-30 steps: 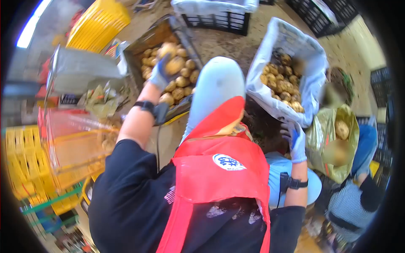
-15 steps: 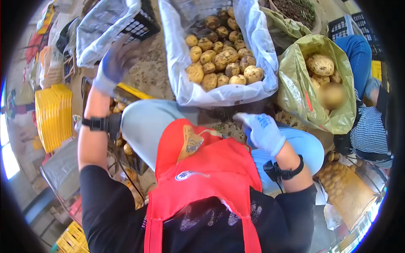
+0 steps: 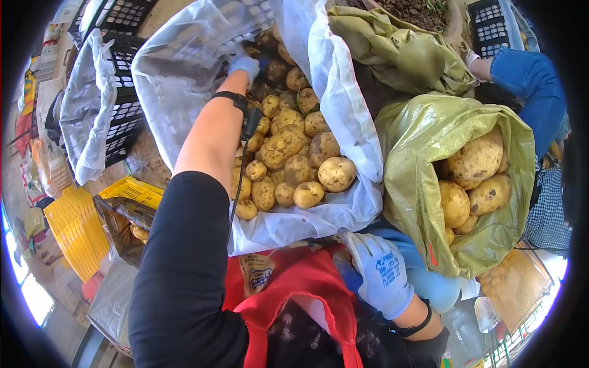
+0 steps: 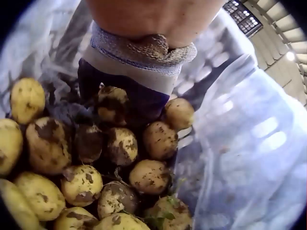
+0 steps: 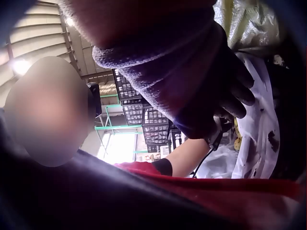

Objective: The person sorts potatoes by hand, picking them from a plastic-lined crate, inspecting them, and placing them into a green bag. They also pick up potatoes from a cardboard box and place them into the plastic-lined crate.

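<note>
Fingers (image 4: 136, 103) of the left hand (image 3: 245, 65), gloved, are digging down among the potatoes (image 3: 288, 153) at the far end of the white sack (image 3: 178, 73). The wrist view is showing the dark glove buried between muddy tubers, so I cannot tell whether those fingers are closing on one or lying apart. At far left, yellow crates (image 3: 76, 230) are standing stacked on the floor. A black crate (image 3: 126, 116) lined with a pale bag (image 3: 86, 122) is sitting just beside the white sack. The bare left forearm is stretching over the sack's near half, wearing a wrist strap (image 3: 232, 98), with a cable hanging down over the potatoes. These are filling the sack's open mouth, yellowish and soil-smeared, heaping against one another. Below the sack's near rim, a red apron (image 3: 294, 282) is covering the person's lap. The right hand (image 3: 383, 276), in a pale blue glove, is resting on the lap just under that rim. Its fingers (image 3: 368, 246) are lying close together, slightly bent, pinching nothing that shows. Right of the white sack and touching it, a green sack (image 3: 423, 141) is gaping open, holding large potatoes (image 3: 475, 159). Behind it an olive bag (image 3: 399, 55) is lying crumpled, and at far right another person's blue sleeve (image 3: 531, 80) is showing.
</note>
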Available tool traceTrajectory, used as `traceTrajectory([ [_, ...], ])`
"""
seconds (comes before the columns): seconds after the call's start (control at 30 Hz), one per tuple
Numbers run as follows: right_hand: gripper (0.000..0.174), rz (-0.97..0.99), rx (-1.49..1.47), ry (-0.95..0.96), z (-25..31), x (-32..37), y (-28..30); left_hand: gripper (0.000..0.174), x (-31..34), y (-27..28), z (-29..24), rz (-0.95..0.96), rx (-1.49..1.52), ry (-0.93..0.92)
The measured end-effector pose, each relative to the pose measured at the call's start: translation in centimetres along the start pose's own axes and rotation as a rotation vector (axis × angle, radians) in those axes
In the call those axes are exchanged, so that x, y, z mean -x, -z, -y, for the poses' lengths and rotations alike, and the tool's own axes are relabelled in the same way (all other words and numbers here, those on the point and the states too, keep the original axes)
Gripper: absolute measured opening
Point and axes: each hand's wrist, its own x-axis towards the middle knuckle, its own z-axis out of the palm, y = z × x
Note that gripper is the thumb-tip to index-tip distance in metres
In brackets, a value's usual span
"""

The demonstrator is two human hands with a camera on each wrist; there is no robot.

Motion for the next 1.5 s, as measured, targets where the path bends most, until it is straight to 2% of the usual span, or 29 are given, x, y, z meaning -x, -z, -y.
traceTrajectory([
  [0.03, 0.039, -0.017, 0.002, 0.017, 0.0, 0.0, 0.0, 0.094, 0.3, 0.7, 0.5, -0.008, 0.094, 0.000],
  [0.13, 0.040, -0.094, 0.030, 0.078, 0.3, 0.2, -0.2, 0.073, -2.1, 0.6, 4.3, -0.008, 0.106, -0.069],
  [0.2, 0.040, -0.143, 0.061, 0.115, 1.1, 0.9, -0.2, 0.073, 0.1, 3.2, 4.1, 0.242, 0.221, -0.333],
  [0.27, 0.043, -0.243, 0.097, 0.182, 1.7, 1.6, -0.6, 0.073, 6.3, 7.8, 2.9, 0.317, -0.061, -1.137],
  [0.33, 0.047, -0.373, 0.097, 0.230, 2.0, 2.7, -1.5, 0.075, 14.4, 11.6, -1.1, 0.585, 0.285, -0.642],
  [0.4, 0.052, -0.529, 0.056, 0.279, 2.4, 3.3, -2.4, 0.074, 22.8, 14.1, -4.1, 0.715, 0.534, -0.432],
  [0.47, 0.054, -0.401, -0.365, 0.111, 3.7, 3.4, -1.6, 0.069, 30.8, 15.4, -5.5, 0.744, 0.705, -0.526],
  [0.5, 0.056, -0.393, -0.435, 0.003, 4.6, 3.4, -1.5, 0.072, 34.3, 15.7, -5.7, 0.699, 0.547, -0.645],
  [0.53, 0.057, -0.382, -0.504, -0.106, 5.5, 3.5, -1.6, 0.077, 37.4, 15.8, -5.6, 0.568, 0.388, -0.862],
  [0.6, 0.062, -0.337, -1.091, -0.141, 6.0, 3.1, -2.2, 0.086, 44.2, 13.9, -4.7, 0.292, 0.269, -1.004],
  [0.63, 0.068, -0.430, -1.044, 0.010, 2.7, 1.4, -6.7, 0.096, 45.2, 10.9, -3.0, 0.212, 0.299, -1.030],
  [0.67, 0.065, -0.515, -0.849, -0.086, 4.9, 2.8, -6.0, 0.101, 47.2, 9.6, -2.7, 0.048, 0.121, -1.184],
  [0.73, 0.058, -0.389, -0.578, -0.213, 4.7, 4.5, -5.9, 0.103, 51.7, 7.2, -1.8, -0.025, 0.162, -1.005],
  [0.8, 0.048, -0.309, -0.399, -0.094, 4.6, 5.8, -5.4, 0.094, 52.2, 3.2, 0.2, 0.384, 0.780, -0.737],
  [0.83, 0.043, -0.264, -0.311, -0.032, 4.6, 6.3, -5.3, 0.090, 52.8, 2.0, 0.8, 0.450, 0.952, -0.613],
  [0.87, 0.042, -0.312, -0.280, 0.015, 4.0, 6.4, -5.9, 0.086, 53.3, 1.5, 1.2, 0.508, 1.123, -0.487],
  [0.9, 0.041, -0.361, -0.247, 0.067, 3.3, 6.3, -6.8, 0.072, 55.3, 3.3, 0.0, 0.485, 1.012, -0.458],
  [0.93, 0.041, -0.408, -0.217, 0.119, 2.7, 6.3, -7.5, 0.069, 55.6, 3.0, 0.1, 0.451, 1.003, -0.461],
  [1.0, 0.028, -0.535, -0.278, 0.229, 2.5, 6.4, -7.1, 0.065, 55.8, 2.6, -0.2, 0.388, 0.976, -0.465],
  [1.07, 0.026, -0.695, -0.465, 0.140, 1.8, 5.4, -7.2, 0.067, 56.6, 3.3, -0.6, 0.491, 1.180, -0.344],
  [1.1, 0.029, -0.600, -0.514, 0.044, 2.6, 6.4, -5.9, 0.067, 57.1, 3.8, -1.1, 0.510, 1.227, -0.352],
  [1.2, 0.027, -0.575, -0.624, 0.035, 1.5, 5.8, -5.3, 0.071, 56.9, 4.3, -1.8, 0.475, 1.293, -0.431],
  [1.23, 0.034, -0.477, -0.622, 0.036, 0.5, 5.6, -5.2, 0.072, 56.5, 4.4, -1.9, 0.444, 1.302, -0.465],
  [1.33, 0.040, -0.190, -1.109, 0.168, -1.1, 5.0, -6.1, 0.078, 56.0, 5.9, -2.6, 0.342, 1.151, -0.563],
  [1.4, 0.045, -0.076, -1.116, -0.085, 0.2, 5.2, -5.2, 0.080, 55.1, 5.0, -2.2, 0.346, 1.136, -0.592],
  [1.43, 0.046, -0.148, -1.014, 0.037, -1.5, 4.3, -7.0, 0.079, 54.9, 4.3, -2.3, 0.342, 1.120, -0.595],
  [1.5, 0.043, -0.376, -0.889, 0.258, -0.8, 4.5, -7.5, 0.078, 54.8, 2.5, -2.6, 0.353, 1.167, -0.601],
])
